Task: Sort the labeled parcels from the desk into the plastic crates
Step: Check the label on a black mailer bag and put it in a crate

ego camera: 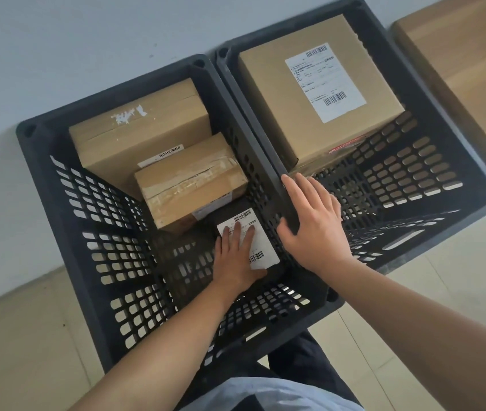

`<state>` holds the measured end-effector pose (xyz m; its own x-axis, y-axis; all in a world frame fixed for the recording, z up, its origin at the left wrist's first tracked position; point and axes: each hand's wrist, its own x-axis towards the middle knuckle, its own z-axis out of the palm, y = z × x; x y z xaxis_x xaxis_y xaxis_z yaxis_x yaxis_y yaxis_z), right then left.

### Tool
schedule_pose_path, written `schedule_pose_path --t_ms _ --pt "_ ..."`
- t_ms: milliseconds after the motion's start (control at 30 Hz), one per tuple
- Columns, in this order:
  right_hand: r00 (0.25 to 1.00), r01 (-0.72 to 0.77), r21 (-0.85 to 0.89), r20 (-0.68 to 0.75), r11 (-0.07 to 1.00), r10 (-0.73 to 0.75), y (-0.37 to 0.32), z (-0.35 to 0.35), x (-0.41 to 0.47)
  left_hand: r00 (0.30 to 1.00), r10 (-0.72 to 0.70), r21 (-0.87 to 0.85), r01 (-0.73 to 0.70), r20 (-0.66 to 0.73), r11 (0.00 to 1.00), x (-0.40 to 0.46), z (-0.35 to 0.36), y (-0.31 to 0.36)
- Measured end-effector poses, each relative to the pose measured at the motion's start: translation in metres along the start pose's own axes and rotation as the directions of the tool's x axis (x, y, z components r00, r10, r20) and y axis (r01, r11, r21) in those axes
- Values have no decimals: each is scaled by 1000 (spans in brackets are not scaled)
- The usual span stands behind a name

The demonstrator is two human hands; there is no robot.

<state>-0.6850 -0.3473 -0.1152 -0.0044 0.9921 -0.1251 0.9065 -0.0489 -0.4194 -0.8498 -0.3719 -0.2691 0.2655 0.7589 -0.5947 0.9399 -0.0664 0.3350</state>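
Two black plastic crates stand side by side on the floor. Inside the left crate (66, 200) lie a large brown box (135, 134) at the back and a smaller taped brown box (188, 185) in front of it. At the crate's front right lies a small dark parcel (230, 216) with a white barcode label. My left hand (236, 256) lies flat on that parcel, fingers spread over the label. My right hand (313, 223) rests on the rim between the crates, thumb hooked over it. The right crate (431, 161) holds a big labeled brown box (319, 93).
A wooden desk (467, 69) edge shows at the upper right, beside the right crate. A pale wall runs behind both crates. Beige floor tiles lie to the left and right of my legs at the bottom.
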Motion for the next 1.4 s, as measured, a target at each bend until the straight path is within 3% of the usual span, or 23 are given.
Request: schedule_pose_path --t_ms 333,467,567,600,667,733,833,967,1167,1400 --pt "1000 2 -31 10 1000 -2 -2 -1 0 992 -14 8 13 124 1000 4 -7 2" --pt "999 -25 -48 42 999 27 -1 -1 0 997 -37 -213 51 72 976 -2 -37 5" --pt "997 -24 -40 75 999 27 -9 -4 -3 991 -77 -602 126 107 789 -23 -69 6" --pt "997 -21 -12 77 1000 22 -11 -7 -7 988 -83 -681 150 130 717 -34 -81 8" --pt "997 -57 116 66 992 50 -11 -14 -21 988 -82 -724 154 134 672 -56 -104 17" --pt "988 -156 305 32 940 153 -11 -26 -44 997 -62 -743 83 56 664 -77 -127 27" --pt "922 -277 565 -73 777 381 -4 -53 -85 996 -25 -804 -55 -87 593 -108 -162 56" --pt "790 -260 782 -164 566 591 20 -98 -126 977 93 -843 -211 -190 495 -125 -197 117" --pt "659 -94 913 -243 398 712 72 -166 -166 930 343 -823 -294 -130 487 -138 -195 221" --pt "559 -18 962 -216 272 800 163 -209 -198 927 369 -850 -249 -69 465 -135 -153 345"
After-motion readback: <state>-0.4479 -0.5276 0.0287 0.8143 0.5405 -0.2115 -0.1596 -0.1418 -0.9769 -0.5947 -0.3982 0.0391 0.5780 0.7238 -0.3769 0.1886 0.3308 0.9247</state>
